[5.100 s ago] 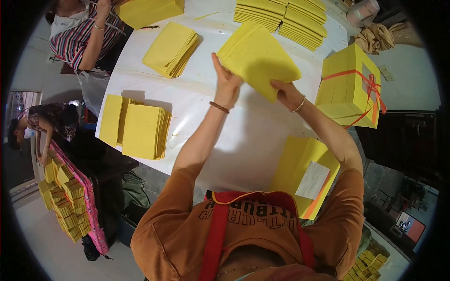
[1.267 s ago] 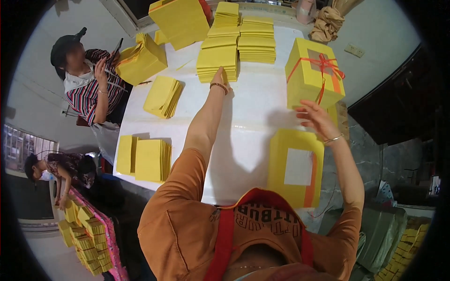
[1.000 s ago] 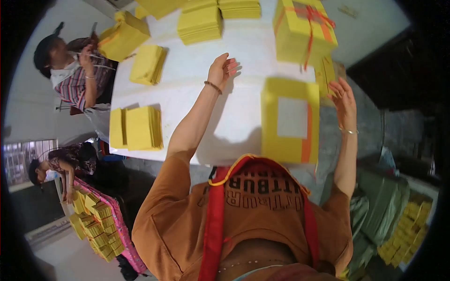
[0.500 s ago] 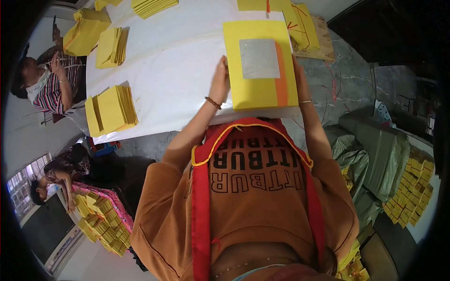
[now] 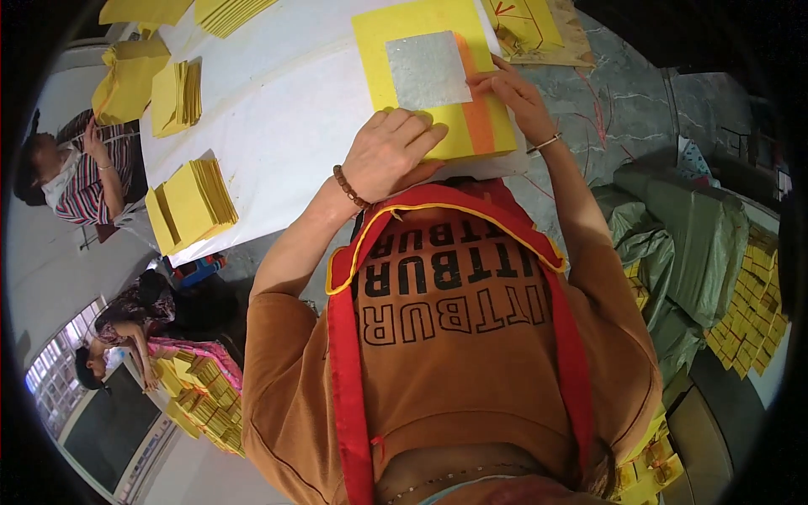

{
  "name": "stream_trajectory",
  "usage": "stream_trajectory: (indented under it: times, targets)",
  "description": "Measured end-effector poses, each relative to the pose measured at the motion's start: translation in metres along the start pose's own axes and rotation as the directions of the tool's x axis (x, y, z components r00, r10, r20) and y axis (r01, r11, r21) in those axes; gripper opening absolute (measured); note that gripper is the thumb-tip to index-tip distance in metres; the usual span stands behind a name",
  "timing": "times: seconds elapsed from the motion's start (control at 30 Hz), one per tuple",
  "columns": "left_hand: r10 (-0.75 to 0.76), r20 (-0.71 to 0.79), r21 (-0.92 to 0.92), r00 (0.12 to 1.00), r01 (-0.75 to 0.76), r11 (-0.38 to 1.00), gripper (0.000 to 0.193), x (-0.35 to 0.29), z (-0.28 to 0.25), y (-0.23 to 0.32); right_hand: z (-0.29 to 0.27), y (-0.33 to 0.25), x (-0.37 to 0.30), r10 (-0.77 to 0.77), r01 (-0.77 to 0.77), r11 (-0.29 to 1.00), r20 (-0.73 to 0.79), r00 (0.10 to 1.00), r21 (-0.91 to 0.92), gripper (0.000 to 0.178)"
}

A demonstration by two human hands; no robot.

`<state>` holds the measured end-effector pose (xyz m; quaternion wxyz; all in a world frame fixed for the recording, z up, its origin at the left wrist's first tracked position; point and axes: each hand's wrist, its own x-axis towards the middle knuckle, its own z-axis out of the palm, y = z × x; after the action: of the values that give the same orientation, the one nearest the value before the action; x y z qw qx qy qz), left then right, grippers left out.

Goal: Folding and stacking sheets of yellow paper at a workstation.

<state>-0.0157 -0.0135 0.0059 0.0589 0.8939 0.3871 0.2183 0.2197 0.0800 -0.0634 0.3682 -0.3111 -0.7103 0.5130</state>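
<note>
A thick yellow paper stack [image 5: 374,55] lies on the near right corner of the white-covered table. On its top are a silver square [image 5: 427,70] and an orange strip [image 5: 478,126]. My left hand [image 5: 391,151] rests at the stack's near left corner, its fingers curled over the top and the thumb by the near edge. From the right side my right hand [image 5: 518,99] reaches over the stack. Its fingers are loosely stretched and touch the strip beside the silver square; what lies under the fingertips is hidden.
Folded yellow paper bundles [image 5: 194,206] stand along the left of the white table [image 5: 278,109]. Yellow packs [image 5: 530,25] lie on a wooden board at the far right. Two people sit at left, one by piled yellow bundles [image 5: 206,387]. Green sacking [image 5: 682,231] covers goods at right.
Both hands have left the stack's sides and come onto its top, the left at the near corner, the right on the orange strip. The view has shifted slightly.
</note>
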Motion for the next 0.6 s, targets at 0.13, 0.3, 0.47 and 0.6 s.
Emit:
stream_trajectory:
  times: [0.13, 0.3, 0.47, 0.6]
  targets:
    - [-0.021, -0.033, -0.262, 0.999, 0.011, 0.965, 0.020, 0.002, 0.001, -0.007, 0.004, -0.001, -0.003, 0.033, -0.032, 0.999, -0.053, 0.998, 0.019, 0.031]
    - [-0.221, 0.071, -0.481, 0.973, 0.228, 0.847, 0.011, 0.005, -0.004, -0.010, 0.003, 0.003, -0.004, 0.027, -0.025, 0.998, -0.031, 0.999, 0.058, 0.033]
    - [-0.394, 0.226, -0.589, 0.891, 0.447, 0.673, 0.011, 0.003, -0.002, -0.012, 0.002, 0.003, -0.003, 0.018, -0.017, 0.998, -0.022, 1.000, 0.063, 0.032]
    - [-0.460, 0.374, -0.630, 0.806, 0.584, 0.511, 0.012, 0.003, 0.001, -0.016, 0.003, 0.004, -0.002, 0.007, -0.002, 0.994, -0.049, 0.999, 0.111, 0.032]
